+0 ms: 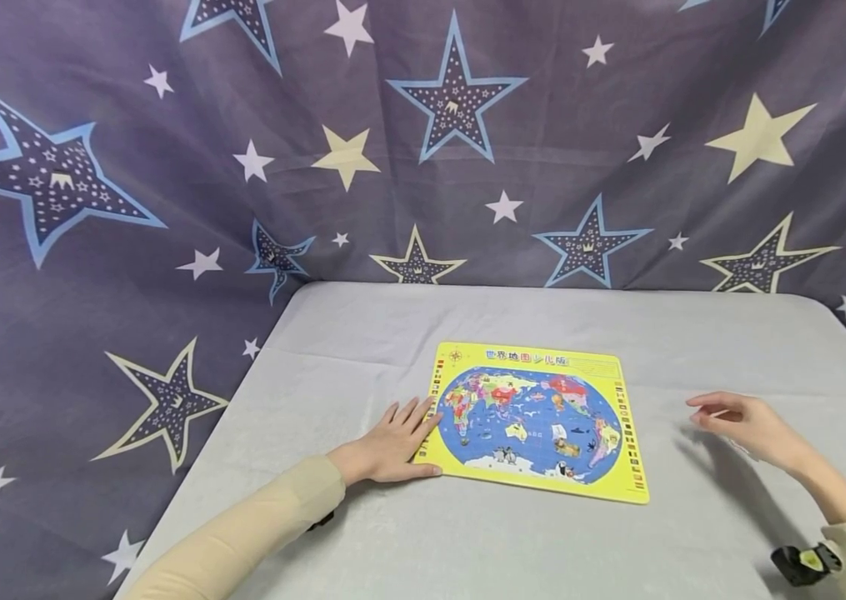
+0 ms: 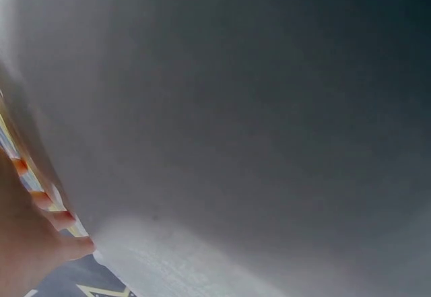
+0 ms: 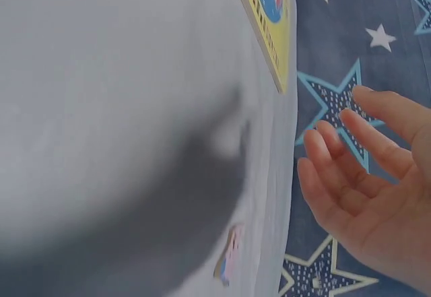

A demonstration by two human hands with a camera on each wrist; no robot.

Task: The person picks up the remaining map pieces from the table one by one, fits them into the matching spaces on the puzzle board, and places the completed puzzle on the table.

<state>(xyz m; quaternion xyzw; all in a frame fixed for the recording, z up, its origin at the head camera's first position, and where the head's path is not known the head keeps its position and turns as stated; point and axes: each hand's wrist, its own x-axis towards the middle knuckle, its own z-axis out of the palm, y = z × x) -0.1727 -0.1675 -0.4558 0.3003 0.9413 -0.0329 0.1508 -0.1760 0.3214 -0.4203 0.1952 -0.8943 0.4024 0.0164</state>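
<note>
A yellow-bordered world map puzzle board (image 1: 528, 483) lies flat on the table, its blue oval map facing up. My left hand (image 1: 391, 446) rests at the board's left edge with fingers spread, the fingertips touching the border. In the left wrist view only part of that hand (image 2: 30, 236) shows, at the lower left beside the board's edge. Right of the board, my right hand (image 1: 748, 429) hovers over the table, holding nothing. Its fingers (image 3: 326, 192) are loosely bent and apart in the right wrist view. A small pinkish piece (image 3: 229, 255) with a blue part lies on the table there.
A pale grey cloth covers the table (image 1: 513, 550), which has rounded far corners. Behind it and along the left hangs a dark curtain (image 1: 190, 192) printed with stars. The right forearm wears a black wrist device (image 1: 805, 565).
</note>
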